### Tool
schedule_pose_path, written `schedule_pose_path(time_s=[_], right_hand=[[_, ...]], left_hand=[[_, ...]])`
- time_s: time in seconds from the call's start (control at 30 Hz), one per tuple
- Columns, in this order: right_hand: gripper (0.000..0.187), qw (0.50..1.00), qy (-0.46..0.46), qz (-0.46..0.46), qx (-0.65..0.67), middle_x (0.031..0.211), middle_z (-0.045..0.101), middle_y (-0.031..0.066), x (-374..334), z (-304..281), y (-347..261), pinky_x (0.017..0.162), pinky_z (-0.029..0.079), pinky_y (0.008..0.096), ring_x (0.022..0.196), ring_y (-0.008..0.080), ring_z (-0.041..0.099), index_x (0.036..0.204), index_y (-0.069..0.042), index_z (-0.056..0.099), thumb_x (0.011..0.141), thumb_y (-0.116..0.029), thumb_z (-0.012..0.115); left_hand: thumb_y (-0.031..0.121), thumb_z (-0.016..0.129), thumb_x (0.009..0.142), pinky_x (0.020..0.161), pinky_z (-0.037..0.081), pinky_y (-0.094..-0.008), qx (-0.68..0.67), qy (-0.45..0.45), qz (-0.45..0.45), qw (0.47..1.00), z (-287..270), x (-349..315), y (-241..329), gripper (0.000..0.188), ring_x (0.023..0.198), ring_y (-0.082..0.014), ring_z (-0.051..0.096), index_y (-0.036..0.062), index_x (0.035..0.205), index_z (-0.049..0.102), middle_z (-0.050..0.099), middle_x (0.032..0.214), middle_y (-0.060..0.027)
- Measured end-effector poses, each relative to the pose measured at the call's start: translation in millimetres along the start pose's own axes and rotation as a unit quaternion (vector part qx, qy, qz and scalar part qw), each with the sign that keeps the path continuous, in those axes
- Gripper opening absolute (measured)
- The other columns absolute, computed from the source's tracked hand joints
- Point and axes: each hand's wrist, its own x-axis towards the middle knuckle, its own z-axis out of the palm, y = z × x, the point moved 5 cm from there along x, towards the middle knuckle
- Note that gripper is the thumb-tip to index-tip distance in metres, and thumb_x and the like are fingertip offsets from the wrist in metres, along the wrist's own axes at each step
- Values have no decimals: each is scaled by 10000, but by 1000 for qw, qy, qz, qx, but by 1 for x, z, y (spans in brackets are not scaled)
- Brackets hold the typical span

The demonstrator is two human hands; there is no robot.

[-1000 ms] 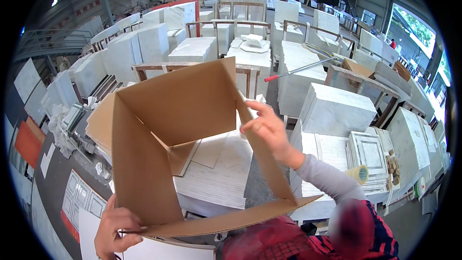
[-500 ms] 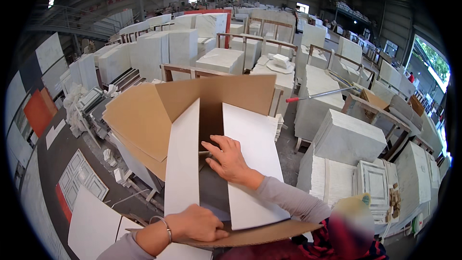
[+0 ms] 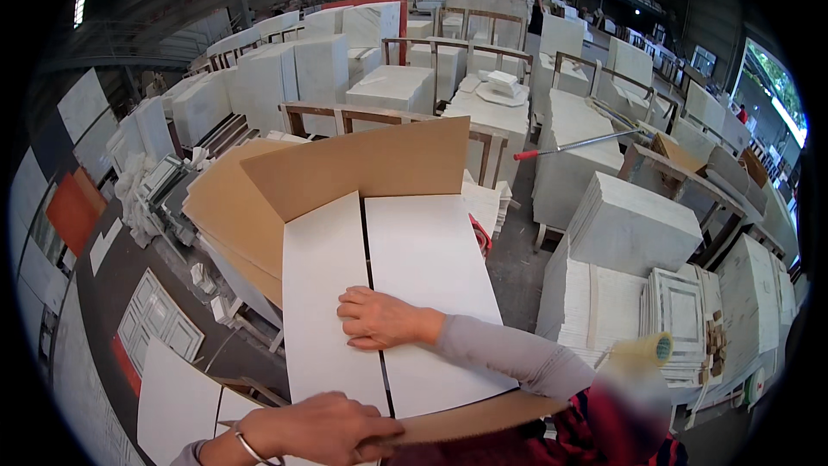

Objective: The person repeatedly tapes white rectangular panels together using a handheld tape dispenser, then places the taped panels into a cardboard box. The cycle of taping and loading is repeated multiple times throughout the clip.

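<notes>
A cardboard box stands in front of me, with two long white top flaps, the left flap (image 3: 323, 250) and the right flap (image 3: 431, 246), folded down side by side. A narrow dark gap runs between them. The brown far flap (image 3: 362, 164) stands up, and the brown near flap (image 3: 474, 418) sticks out toward me. My right hand (image 3: 375, 318) rests across the gap, palm down on the white flaps, its fingers loosely bent and holding nothing. At the near left corner, my left hand (image 3: 323, 427), with a bracelet at the wrist, has its fingers curled over the near flap's edge.
Flat brown cardboard sheets (image 3: 228, 207) lean left of the box. A clear yellowish tape roll (image 3: 651, 348) is at the lower right, beside a blurred patch. Stacked white stone slabs (image 3: 634, 224) stand to the right, near a red-handled rod (image 3: 526, 155). A person (image 3: 538, 10) stands far back.
Both white flaps have come down and together, covering the box's opening. My right hand has moved left and down from above the opening onto them. My left hand remains at the near edge.
</notes>
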Motion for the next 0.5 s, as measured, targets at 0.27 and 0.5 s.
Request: schedule_pose_path(time_s=[0.27,0.5], right_hand=[[202,873,-104,258,400,945,648,69,-7,-23,30,853,469,287,876,164,606,966,-61,691,782,-129,646],[162,954,-15,170,245,939,615,54,2,-77,47,873,447,329,948,203,575,913,-103,670,752,-96,655]], left_hand=[[446,526,925,696,491,-387,14,91,-91,992,-27,9,-42,386,773,-319,628,96,942,688,658,791,-132],[527,642,831,808,496,-330,-141,56,-186,971,-18,28,-75,534,919,-290,628,41,1048,686,683,988,-136]])
